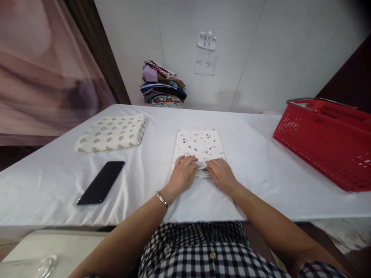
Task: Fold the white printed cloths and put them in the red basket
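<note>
Fingers [191,159] of two hands [182,173] [223,173] pinch one folded cloth [199,143]; one phone [101,183] lies leftward.

A white cloth covers the tabletop [255,162]. On its left side lies a folded cream fabric [111,133] printed with grey shapes, and nearer, just apart from it, a black phone [101,183] set aslant. At the right sits a red basket [324,143] with perforated sides and metal handles. Beyond the far edge rises a pile of folded textiles [164,87] before a pale wall [182,23], which carries a handwritten sheet [207,40] above a note [204,63] reading "45-50". A pinkish curtain [43,69] hangs far left.
</note>
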Available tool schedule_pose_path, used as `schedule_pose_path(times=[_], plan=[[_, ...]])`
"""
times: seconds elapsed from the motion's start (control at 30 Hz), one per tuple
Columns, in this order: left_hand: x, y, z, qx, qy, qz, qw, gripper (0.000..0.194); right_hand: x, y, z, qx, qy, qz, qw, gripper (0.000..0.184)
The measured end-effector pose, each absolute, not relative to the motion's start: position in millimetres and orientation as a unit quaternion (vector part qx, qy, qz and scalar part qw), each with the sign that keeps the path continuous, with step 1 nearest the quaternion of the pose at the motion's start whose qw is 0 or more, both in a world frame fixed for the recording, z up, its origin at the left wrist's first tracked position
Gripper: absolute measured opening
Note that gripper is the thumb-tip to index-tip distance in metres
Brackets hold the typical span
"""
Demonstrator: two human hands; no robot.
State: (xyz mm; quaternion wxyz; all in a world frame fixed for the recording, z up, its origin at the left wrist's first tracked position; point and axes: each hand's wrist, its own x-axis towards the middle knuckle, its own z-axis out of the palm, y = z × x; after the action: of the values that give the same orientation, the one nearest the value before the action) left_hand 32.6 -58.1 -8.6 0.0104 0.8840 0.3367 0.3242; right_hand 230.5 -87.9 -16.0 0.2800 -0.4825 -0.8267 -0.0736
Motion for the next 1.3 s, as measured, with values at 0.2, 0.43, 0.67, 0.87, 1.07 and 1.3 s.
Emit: schedule_pose_path(times=[0.2,0.43,0.67,0.87,1.07,1.3], plan=[[25,-56,-8,0.881,0.354,0.314,-0.029,0.027,233,-88,-17,-0.484,-0.823,-0.09,0.283,0.019],[21,-54,-10,0.885,0.362,0.288,-0.054,0.04,236,-88,-19,-0.481,-0.829,-0.09,0.27,0.021],[13,-54,-12,0.913,0.299,0.267,-0.07,0.025,232,-93,-15,-0.481,-0.842,-0.07,0.235,0.02],[10,-53,-13,0.912,0.306,0.264,-0.064,0.022,226,-92,-14,-0.468,-0.847,-0.071,0.242,0.031],[7,-49,-12,0.912,0.319,0.247,-0.076,0.025,229,-90,-19,-0.458,-0.853,-0.074,0.238,0.028],[-9,-50,-14,0.918,0.287,0.251,-0.114,0.03,231,-92,-21,-0.447,-0.854,-0.081,0.253,0.028]])
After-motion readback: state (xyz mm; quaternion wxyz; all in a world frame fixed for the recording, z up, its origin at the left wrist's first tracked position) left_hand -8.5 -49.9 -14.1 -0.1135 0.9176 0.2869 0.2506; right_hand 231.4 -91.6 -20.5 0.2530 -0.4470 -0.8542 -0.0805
